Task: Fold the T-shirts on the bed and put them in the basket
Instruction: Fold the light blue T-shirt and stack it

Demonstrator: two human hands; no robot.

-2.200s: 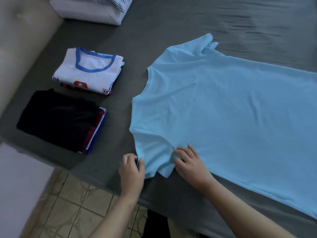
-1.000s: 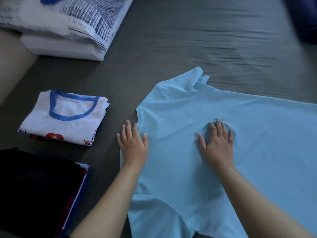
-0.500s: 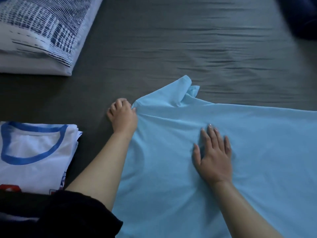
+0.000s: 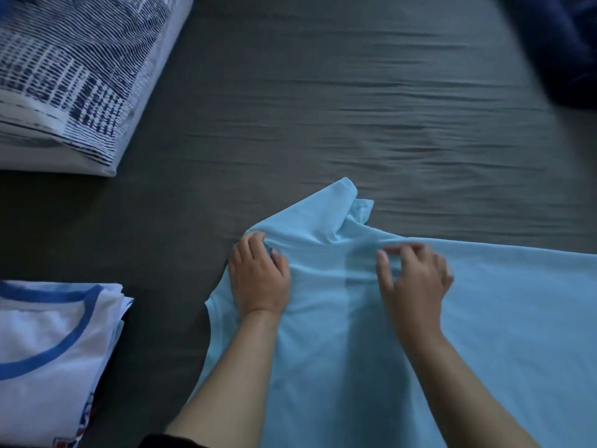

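A light blue T-shirt (image 4: 504,318) lies spread on the dark grey bed (image 4: 323,108), its collar end toward the left and its far sleeve bunched at the top. My left hand (image 4: 258,279) grips the cloth at the far shoulder, fingers curled into it. My right hand (image 4: 416,279) is over the shirt's far edge, blurred, with thumb and fingers closing in a pinch on the cloth. A folded white T-shirt with a blue collar (image 4: 55,357) sits at the left edge. No basket is in view.
A patterned blue-and-white pillow (image 4: 71,79) lies at the top left on the bed. A dark blue cloth (image 4: 565,43) fills the top right corner. Bare grey sheet stretches beyond the shirt.
My hands went from the near sleeve to smoothing the chest, then up to the far shoulder. The left hand now grips the shoulder cloth and the right has gone from flat to pinching.
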